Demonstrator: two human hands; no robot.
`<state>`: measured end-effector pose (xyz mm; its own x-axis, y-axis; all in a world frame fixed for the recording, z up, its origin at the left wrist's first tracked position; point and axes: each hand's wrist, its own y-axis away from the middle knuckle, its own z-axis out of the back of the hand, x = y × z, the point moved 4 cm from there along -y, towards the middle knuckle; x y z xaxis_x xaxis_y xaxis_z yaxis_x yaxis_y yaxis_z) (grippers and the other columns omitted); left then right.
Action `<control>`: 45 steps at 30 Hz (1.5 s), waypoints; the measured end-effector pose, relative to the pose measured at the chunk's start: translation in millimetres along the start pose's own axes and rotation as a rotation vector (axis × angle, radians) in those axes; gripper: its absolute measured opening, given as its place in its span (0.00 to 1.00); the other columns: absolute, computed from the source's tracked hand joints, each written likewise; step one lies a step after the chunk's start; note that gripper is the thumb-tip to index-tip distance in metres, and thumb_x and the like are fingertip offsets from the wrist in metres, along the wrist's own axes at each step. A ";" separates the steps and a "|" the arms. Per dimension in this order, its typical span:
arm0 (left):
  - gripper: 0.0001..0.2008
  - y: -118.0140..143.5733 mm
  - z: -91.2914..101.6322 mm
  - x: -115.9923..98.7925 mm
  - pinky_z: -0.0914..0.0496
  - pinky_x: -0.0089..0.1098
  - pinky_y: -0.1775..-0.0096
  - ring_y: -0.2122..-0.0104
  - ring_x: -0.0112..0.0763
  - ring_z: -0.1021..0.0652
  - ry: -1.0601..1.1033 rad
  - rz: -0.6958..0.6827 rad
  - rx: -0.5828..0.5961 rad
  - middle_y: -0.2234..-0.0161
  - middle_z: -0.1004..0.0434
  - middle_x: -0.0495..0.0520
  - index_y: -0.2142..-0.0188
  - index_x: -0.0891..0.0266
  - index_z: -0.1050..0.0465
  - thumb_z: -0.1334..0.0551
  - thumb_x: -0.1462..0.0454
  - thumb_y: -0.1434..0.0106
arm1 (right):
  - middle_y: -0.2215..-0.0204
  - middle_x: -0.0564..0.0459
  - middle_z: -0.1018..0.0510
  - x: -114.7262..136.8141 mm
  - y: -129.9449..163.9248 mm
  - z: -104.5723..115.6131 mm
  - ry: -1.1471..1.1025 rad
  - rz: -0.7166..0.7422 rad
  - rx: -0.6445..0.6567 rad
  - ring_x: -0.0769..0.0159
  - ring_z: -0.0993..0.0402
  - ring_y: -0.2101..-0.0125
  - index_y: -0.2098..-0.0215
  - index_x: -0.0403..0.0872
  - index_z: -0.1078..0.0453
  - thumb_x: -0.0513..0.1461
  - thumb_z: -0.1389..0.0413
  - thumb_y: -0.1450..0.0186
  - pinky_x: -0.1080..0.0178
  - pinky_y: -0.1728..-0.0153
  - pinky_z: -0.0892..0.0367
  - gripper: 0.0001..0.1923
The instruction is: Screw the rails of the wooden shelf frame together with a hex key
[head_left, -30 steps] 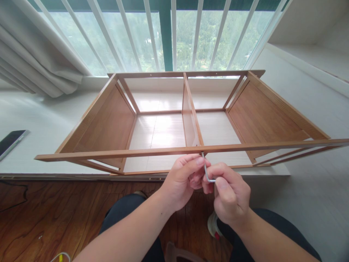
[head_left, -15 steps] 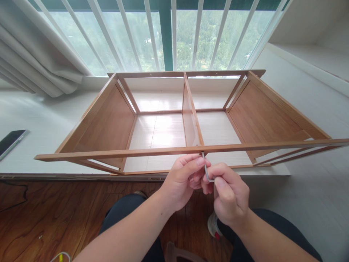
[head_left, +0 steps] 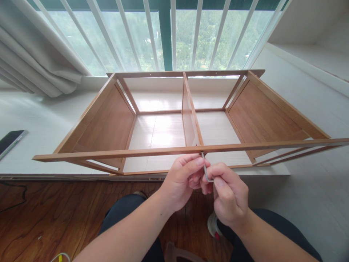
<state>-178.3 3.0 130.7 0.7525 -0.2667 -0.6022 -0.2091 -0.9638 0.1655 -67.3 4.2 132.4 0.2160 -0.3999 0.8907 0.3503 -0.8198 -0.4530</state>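
A bent metal hex key reaches up to the near rail of a wooden frame, where the middle divider meets it. My left hand pinches the key's long arm close to the rail. Around the bent short end, my right hand is closed with thumb and forefinger. The key's tip meets the rail's front face; any screw head there is too small to make out. Wooden side panels stand at the left and right of the frame.
The frame rests on a pale window ledge below a barred window. A dark flat device lies at the far left, under a grey curtain. A black cable trails over the wooden floor.
Almost nothing differs. The near rail's left end sits very slightly further left, and both hands keep their hold on the hex key.
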 end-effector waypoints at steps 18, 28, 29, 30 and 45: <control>0.09 4.4 -1.8 -3.9 0.33 0.22 0.78 0.85 0.19 0.34 -0.001 -0.020 0.022 0.85 0.38 0.42 0.70 0.65 0.20 0.32 0.61 0.37 | 0.72 0.56 0.32 0.8 -1.6 -2.8 0.037 0.098 0.040 0.69 0.35 0.75 0.60 0.48 0.31 0.39 0.50 0.27 0.64 0.70 0.34 0.07; 0.09 4.7 -2.4 -5.3 0.34 0.23 0.78 0.85 0.19 0.36 -0.024 -0.014 0.008 0.86 0.40 0.42 0.71 0.65 0.20 0.32 0.62 0.38 | 0.74 0.56 0.32 2.4 -1.8 -3.2 0.073 0.127 0.038 0.67 0.33 0.75 0.61 0.48 0.32 0.39 0.49 0.28 0.63 0.70 0.32 0.06; 0.09 4.6 -2.3 -5.3 0.34 0.23 0.78 0.85 0.19 0.36 -0.026 -0.014 0.007 0.86 0.40 0.42 0.71 0.65 0.20 0.32 0.62 0.38 | 0.74 0.56 0.32 2.7 -2.0 -3.4 0.077 0.128 0.038 0.67 0.32 0.75 0.61 0.48 0.32 0.39 0.49 0.28 0.63 0.70 0.32 0.06; 0.09 4.7 -2.2 -5.4 0.34 0.23 0.78 0.85 0.19 0.36 -0.028 -0.015 0.005 0.86 0.40 0.42 0.71 0.65 0.20 0.32 0.61 0.38 | 0.75 0.56 0.32 3.1 -2.3 -3.5 0.082 0.128 0.039 0.67 0.32 0.75 0.62 0.48 0.31 0.39 0.50 0.28 0.63 0.70 0.32 0.06; 0.09 5.3 -2.8 -6.0 0.37 0.22 0.79 0.85 0.18 0.39 -0.048 -0.010 -0.001 0.86 0.40 0.42 0.73 0.65 0.20 0.31 0.62 0.40 | 0.77 0.56 0.32 5.9 -3.1 -4.0 0.118 0.160 0.033 0.63 0.27 0.73 0.62 0.48 0.31 0.40 0.49 0.28 0.61 0.71 0.30 0.07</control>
<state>-182.1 -0.5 137.4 0.7234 -0.2566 -0.6409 -0.2010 -0.9664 0.1601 -70.8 2.8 139.3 0.1637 -0.5707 0.8047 0.3500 -0.7290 -0.5883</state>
